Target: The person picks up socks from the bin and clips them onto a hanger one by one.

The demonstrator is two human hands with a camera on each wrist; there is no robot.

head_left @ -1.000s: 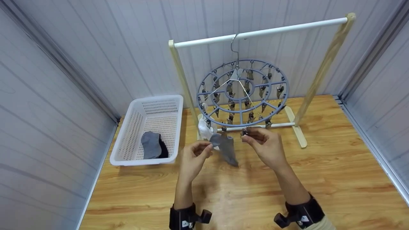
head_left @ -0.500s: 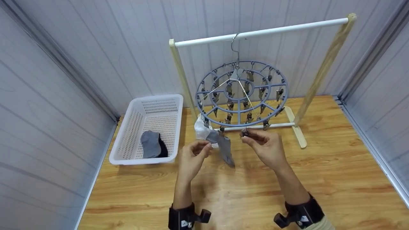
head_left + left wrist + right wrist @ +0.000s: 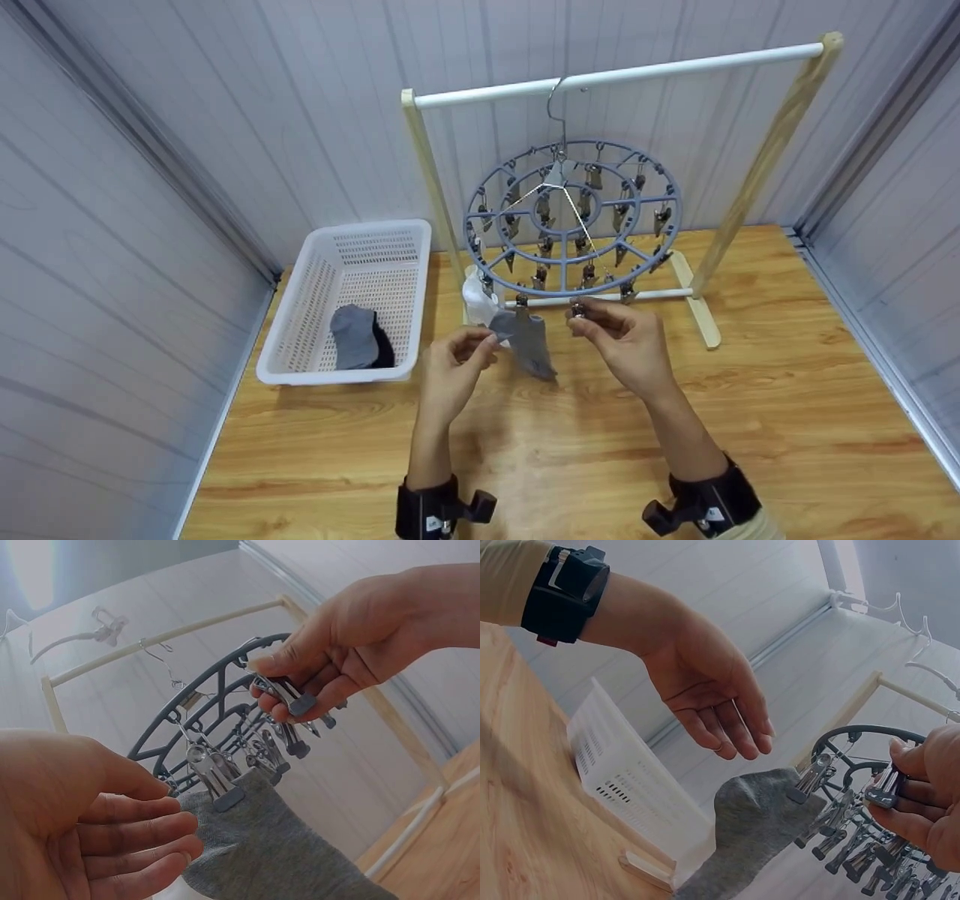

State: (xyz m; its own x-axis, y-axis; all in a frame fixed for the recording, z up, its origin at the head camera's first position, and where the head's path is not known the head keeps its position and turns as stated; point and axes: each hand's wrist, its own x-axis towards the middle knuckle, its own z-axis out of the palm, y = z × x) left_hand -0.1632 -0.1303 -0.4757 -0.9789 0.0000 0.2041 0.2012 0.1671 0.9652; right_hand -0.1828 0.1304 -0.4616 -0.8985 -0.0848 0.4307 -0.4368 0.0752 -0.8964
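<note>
A grey sock (image 3: 532, 345) hangs by its cuff from a metal clip (image 3: 214, 776) on the front of a round blue-grey clip hanger (image 3: 564, 289). My left hand (image 3: 454, 371) is beside the sock's left edge, its fingers loosely bent with nothing held between them; the right wrist view shows a small gap to the cloth. With thumb and fingers my right hand (image 3: 626, 345) pinches another clip (image 3: 289, 694) of the hanger, to the right of the sock. That clip (image 3: 885, 791) has no cloth in it. Behind the grey sock hangs a white sock (image 3: 478, 296).
The hanger hooks over the white bar (image 3: 637, 73) of a wooden-legged rack. At the left stands a white plastic basket (image 3: 296, 300) with a grey sock (image 3: 352, 337) and a black one (image 3: 384, 349) inside. Several bare clips dangle from the hanger.
The hanger and the grey sock have swayed slightly left and back right. Both hands stay nearly where they were, the right one still pinching its clip.
</note>
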